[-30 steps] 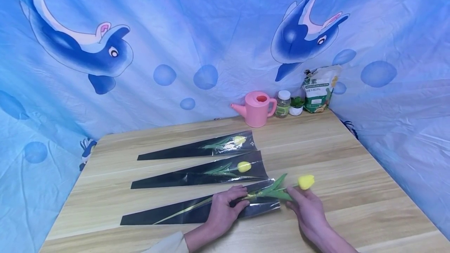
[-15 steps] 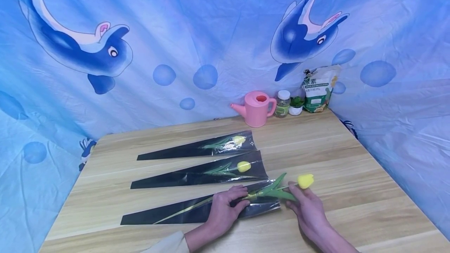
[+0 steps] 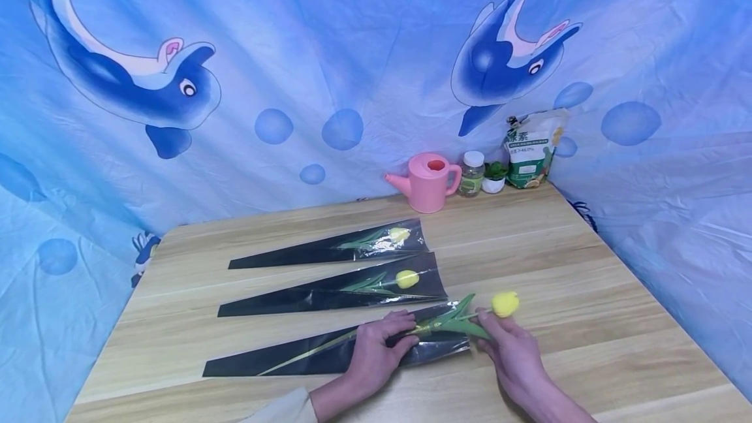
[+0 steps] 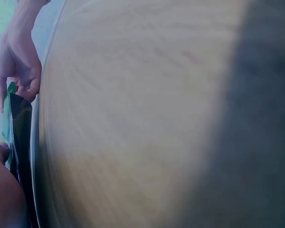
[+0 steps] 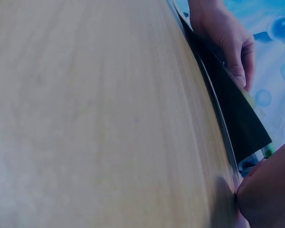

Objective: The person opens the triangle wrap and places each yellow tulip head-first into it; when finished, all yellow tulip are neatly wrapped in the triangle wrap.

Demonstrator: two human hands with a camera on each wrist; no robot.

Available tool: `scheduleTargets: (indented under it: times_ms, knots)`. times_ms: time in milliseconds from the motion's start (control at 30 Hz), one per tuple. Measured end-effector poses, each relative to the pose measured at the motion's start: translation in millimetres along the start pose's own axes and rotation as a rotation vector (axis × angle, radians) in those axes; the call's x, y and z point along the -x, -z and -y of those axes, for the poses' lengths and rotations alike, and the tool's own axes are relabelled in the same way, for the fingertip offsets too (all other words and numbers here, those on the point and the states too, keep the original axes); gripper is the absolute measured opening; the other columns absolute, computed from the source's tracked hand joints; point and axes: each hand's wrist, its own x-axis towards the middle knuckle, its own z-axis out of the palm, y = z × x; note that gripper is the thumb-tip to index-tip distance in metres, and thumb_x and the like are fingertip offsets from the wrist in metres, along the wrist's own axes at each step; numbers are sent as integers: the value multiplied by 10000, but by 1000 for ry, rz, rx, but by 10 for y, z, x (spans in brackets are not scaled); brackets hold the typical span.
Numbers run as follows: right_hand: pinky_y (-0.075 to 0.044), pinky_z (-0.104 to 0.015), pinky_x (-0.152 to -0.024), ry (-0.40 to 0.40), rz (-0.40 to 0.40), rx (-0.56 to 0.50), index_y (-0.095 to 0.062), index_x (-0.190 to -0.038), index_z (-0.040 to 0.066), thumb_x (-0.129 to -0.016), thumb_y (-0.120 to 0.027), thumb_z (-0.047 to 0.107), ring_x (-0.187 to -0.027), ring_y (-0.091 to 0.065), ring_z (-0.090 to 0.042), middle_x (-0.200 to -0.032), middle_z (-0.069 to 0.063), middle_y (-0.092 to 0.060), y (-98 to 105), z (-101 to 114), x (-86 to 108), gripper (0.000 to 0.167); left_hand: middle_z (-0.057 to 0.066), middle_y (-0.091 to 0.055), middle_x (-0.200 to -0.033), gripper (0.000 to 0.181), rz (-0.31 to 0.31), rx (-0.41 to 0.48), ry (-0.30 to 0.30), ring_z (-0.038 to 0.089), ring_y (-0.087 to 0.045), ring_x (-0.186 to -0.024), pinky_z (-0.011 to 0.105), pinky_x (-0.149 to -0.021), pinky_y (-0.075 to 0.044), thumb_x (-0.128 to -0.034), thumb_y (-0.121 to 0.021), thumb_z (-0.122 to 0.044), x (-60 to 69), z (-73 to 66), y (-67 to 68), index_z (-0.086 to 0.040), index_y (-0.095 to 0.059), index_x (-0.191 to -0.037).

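A yellow artificial tulip lies with its stem inside a black, clear-fronted flower sleeve; its bloom and part of its green leaves stick out past the wide mouth. My right hand pinches the tulip just below the bloom. Over the sleeve's middle, my left hand holds the sleeve near its mouth, thumb and fingers on either side of the stem. In the right wrist view the sleeve's edge bows up from the table beside the left hand. The right hand's fingertips are partly hidden behind the leaves.
Two filled sleeves, a nearer one and a farther one, lie behind on the wooden table. Along the back stand a pink watering can, a white-lidded jar, a small potted plant and a bag.
The bloom has shifted slightly left, toward the sleeve's mouth, with the right hand still pinching beneath it. My left hand stays in nearly the same place.
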Motion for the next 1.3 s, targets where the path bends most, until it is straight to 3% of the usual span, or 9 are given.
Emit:
scheduleTargets:
  times_ms: [100,200,400,600,833,1033,1167,1300]
  knots:
    - [-536,-263,-916,-11,18,-13,-651,-1143,22,-984,-625,143,-954,-644,-158,-1329,-130,-573,14,-4,8,201,109,-752,-1013,264,5,-2,5,259,-708,-1021,428,-914,-554,-709,-873,-2,-2,-5,-1,-19,-779,-955]
    - [-532,-272,-927,-28,30,-21,-636,-1149,16,-996,-597,120,-988,-636,-161,-1412,-140,-495,33,8,16,189,106,-751,-1021,260,16,-15,12,258,-708,-1019,434,-918,-551,-715,-871,-8,-6,-8,0,-22,-779,-957]
    - [-557,-304,-890,-64,96,29,-593,-1234,-65,-1017,-555,121,-937,-630,-199,-1140,-130,-621,67,79,27,288,100,-749,-1030,251,37,-34,41,251,-710,-1013,431,-928,-545,-723,-870,-18,-18,1,4,-30,-781,-958]
    - [-529,-348,-960,-101,173,47,-490,-1317,-121,-1005,-584,109,-1021,-660,-227,-1137,-145,-657,120,156,36,399,102,-752,-1016,233,49,-27,67,263,-712,-1005,454,-922,-548,-740,-857,5,-22,-7,13,-25,-781,-958]
    - [-544,-377,-931,-150,282,71,-612,-1163,-61,-990,-616,100,-952,-701,-232,-1045,-148,-693,221,217,-13,237,98,-753,-1016,211,65,-14,89,258,-710,-1010,459,-925,-547,-759,-845,9,-29,-17,23,-23,-781,-958]
    - [-603,-378,-780,-114,342,254,-597,-1185,-124,-989,-618,114,-790,-711,-220,-936,-187,-696,282,241,-89,309,99,-753,-1012,206,69,-23,93,258,-711,-1008,452,-916,-553,-763,-845,3,-28,-7,19,-16,-781,-958]
    - [-616,-387,-670,-59,291,450,-579,-1135,-192,-981,-627,124,-671,-685,-219,-842,-185,-663,296,254,-118,355,95,-753,-1015,205,78,-29,99,259,-709,-1014,450,-920,-551,-769,-845,-7,-21,3,11,-15,-781,-964]
    - [-611,-397,-586,31,218,659,-604,-1058,-195,-973,-640,139,-594,-666,-239,-751,-168,-637,304,287,-143,347,96,-753,-1015,206,80,-25,101,262,-710,-1012,448,-916,-554,-769,-846,-10,-15,8,9,-14,-781,-964]
